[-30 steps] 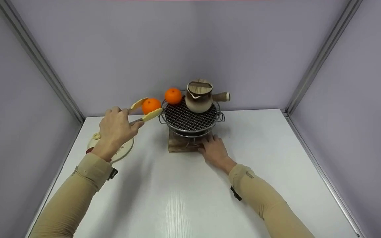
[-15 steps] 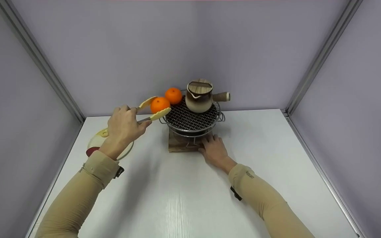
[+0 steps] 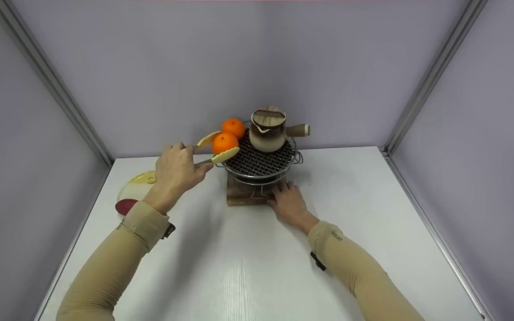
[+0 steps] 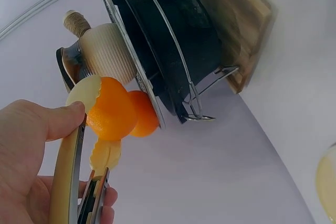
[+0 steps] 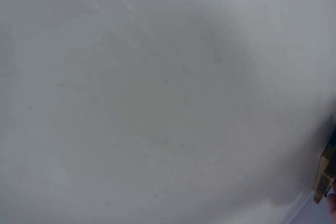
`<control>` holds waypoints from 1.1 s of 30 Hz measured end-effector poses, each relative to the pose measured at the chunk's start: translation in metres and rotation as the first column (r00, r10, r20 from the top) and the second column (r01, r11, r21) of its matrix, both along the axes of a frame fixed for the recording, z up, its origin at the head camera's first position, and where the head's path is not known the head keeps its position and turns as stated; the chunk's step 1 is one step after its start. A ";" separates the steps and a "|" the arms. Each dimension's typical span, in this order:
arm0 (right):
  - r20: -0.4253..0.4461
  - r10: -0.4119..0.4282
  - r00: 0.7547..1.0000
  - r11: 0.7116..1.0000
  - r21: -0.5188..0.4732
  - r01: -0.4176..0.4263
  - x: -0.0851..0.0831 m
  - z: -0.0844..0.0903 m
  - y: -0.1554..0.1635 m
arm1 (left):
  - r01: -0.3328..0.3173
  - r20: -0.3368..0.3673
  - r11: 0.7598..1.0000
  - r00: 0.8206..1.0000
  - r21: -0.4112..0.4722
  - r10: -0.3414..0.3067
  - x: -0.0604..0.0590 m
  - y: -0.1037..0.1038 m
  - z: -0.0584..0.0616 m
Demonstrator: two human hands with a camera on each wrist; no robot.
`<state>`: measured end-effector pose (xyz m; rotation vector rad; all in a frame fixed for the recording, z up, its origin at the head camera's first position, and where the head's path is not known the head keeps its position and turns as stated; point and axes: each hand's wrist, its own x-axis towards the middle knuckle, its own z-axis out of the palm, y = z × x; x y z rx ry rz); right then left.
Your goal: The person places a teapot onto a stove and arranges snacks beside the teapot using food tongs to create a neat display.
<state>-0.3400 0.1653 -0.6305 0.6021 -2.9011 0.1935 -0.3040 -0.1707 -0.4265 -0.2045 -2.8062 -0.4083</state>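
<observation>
My left hand [image 3: 177, 168] grips yellow tongs [image 3: 216, 149] that clamp an orange [image 3: 225, 142] just over the left rim of a round wire grill [image 3: 261, 161]. In the left wrist view the tongs [image 4: 79, 166] pinch that orange [image 4: 109, 109] beside the grill's rim [image 4: 137, 72]. A second orange [image 3: 234, 127] sits at the grill's back left. A brown ceramic pot [image 3: 268, 130] with a wooden lid and side handle stands on the mesh. My right hand [image 3: 289, 203] rests with straight fingers on the wooden base [image 3: 243, 195] under the stove.
A cream plate [image 3: 135, 191] with a dark red item [image 3: 126, 207] at its edge lies on the white table [image 3: 257, 258] at the left. Lilac walls with metal corner posts enclose three sides. The right wrist view shows only bare table.
My left hand has carried the tongs and orange to the right, from beside the grill to over its left rim. The right hand has stayed on the base.
</observation>
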 end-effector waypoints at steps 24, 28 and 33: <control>-0.005 0.004 1.000 1.000 0.009 -0.004 0.002 -0.003 0.001 | -0.010 0.021 1.000 1.000 -0.013 0.010 -0.012 0.026 -0.011; 0.005 0.000 1.000 1.000 0.010 0.000 0.001 -0.002 0.000 | -0.011 0.015 1.000 1.000 -0.021 0.011 -0.012 0.029 -0.012; -0.003 0.005 1.000 1.000 0.008 -0.005 0.001 -0.002 0.000 | -0.016 0.015 1.000 1.000 -0.016 0.017 -0.012 0.030 -0.015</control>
